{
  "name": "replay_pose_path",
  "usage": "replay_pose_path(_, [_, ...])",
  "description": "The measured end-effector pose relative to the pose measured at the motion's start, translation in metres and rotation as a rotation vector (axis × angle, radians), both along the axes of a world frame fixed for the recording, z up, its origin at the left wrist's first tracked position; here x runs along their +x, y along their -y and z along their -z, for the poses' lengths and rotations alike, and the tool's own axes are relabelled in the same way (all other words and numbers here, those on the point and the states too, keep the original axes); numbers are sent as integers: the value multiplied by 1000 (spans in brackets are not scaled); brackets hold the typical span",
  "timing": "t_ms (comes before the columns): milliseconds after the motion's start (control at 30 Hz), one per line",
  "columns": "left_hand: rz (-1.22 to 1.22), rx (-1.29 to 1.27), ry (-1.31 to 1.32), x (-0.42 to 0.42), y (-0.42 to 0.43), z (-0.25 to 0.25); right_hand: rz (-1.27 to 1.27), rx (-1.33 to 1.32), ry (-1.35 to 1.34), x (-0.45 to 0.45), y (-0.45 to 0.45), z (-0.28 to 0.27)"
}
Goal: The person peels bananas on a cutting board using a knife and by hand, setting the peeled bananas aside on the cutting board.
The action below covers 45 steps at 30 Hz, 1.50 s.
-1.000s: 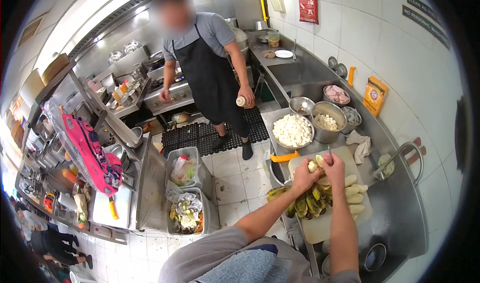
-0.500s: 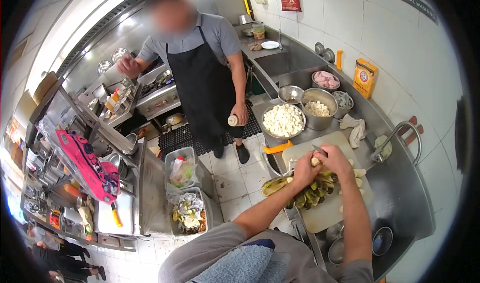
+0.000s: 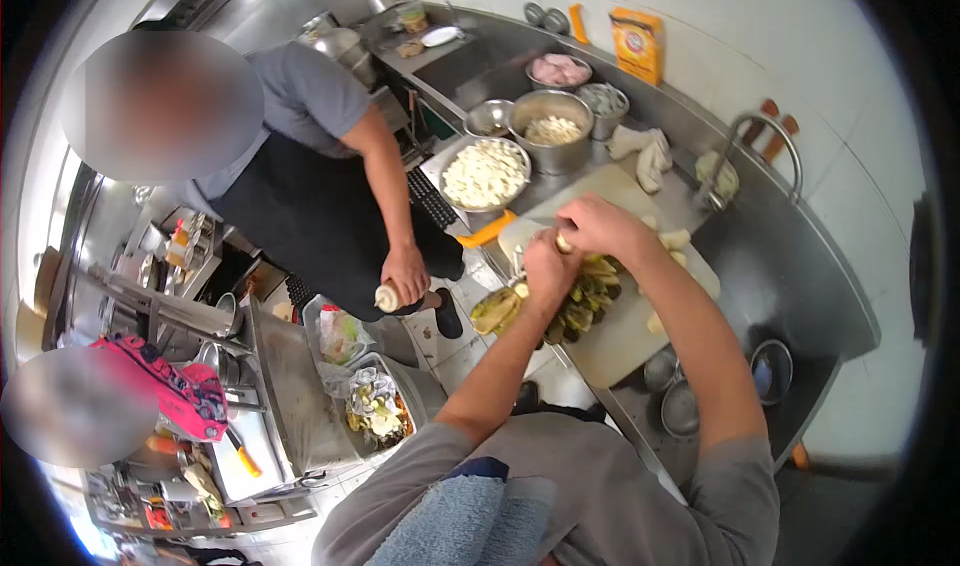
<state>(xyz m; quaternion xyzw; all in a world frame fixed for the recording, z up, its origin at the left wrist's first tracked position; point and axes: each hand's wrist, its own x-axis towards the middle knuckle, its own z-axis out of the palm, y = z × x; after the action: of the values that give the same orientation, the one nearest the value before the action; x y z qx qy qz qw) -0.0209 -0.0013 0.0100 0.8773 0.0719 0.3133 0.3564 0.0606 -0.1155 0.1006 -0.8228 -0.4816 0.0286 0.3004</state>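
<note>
Over the cutting board (image 3: 610, 356), my left hand (image 3: 548, 271) is closed around a pale, peeled piece (image 3: 563, 243) of produce. My right hand (image 3: 602, 228) meets it from the other side, fingers closed; the small knife seen in it a moment earlier is now hidden by the fingers. Under and beside my left hand lies a heap of yellow-green and brown peels (image 3: 583, 306). Several pale pieces (image 3: 676, 239) rest along the board's right side. Beyond the hands stands a bowl of white chunks (image 3: 485, 174).
A co-worker (image 3: 310, 186) stands at the left holding a bottle (image 3: 386, 298). A metal pot (image 3: 550, 146) and a cloth (image 3: 650, 156) sit behind the board. To the right is a sink with a faucet (image 3: 715, 198). A waste bin (image 3: 425, 396) stands lower left.
My view has shifted, and the co-worker leans nearer with the raised arm no longer visible. My right hand has turned over the pale piece, and the knife blade is out of sight.
</note>
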Motion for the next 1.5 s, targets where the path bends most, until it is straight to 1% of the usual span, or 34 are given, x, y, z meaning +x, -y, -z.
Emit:
replay_pose_path(67, [11,-46,-135,0,1,-5,-1,-44,26,2,1,1])
replay_pose_path(133, [20,-15,-150,1,2,-8,-27,-53,65,7,6,7])
replay_pose_path(200, [29,-6,-171,-2,4,-14,-72,-9,119,11,6,17])
replay_pose_path(300, [12,-2,-190,-4,9,-20,-51,173,203,9,8,30])
replay_pose_path(367, [-6,13,-180,-5,10,-17,-18,99,84,14,11,26])
replay_pose_path(400, [27,24,-156,-10,14,-29,-1,62,20,14,10,25])
replay_pose_path(533, [-46,-5,-211,-8,13,-25,114,136,-84,16,5,32])
replay_pose_path(633, [-86,-46,-263,-10,14,-27,189,195,-211,15,-2,38])
replay_pose_path(667, [-82,-37,-244,-11,14,-28,185,206,-182,17,-5,44])
replay_pose_path(767, [-81,8,-260,-13,14,-34,156,267,-205,19,-9,52])
replay_pose_path(867, [-44,-20,-205,-14,10,-27,135,322,-242,15,-6,51])
replay_pose_path(967, [-56,-13,-217,-15,9,-34,204,334,-261,15,-14,60])
replay_pose_path(1000, [-59,3,-239,-14,5,-34,207,344,-225,16,-16,63])
replay_pose_path(1100, [-98,113,-342,-16,-2,-34,336,284,-76,14,-25,72])
replay_pose_path(1200, [-56,131,-309,-23,-4,-34,376,315,-85,17,-25,76])
replay_pose_path(1267, [-21,56,-314,-24,-14,-22,379,315,-97,17,-21,77])
replay_pose_path(1400, [82,-31,-294,-36,-31,-20,420,325,-106,22,-25,83])
replay_pose_path(1500, [102,-135,-256,-51,-48,-13,415,318,-182,24,-25,81])
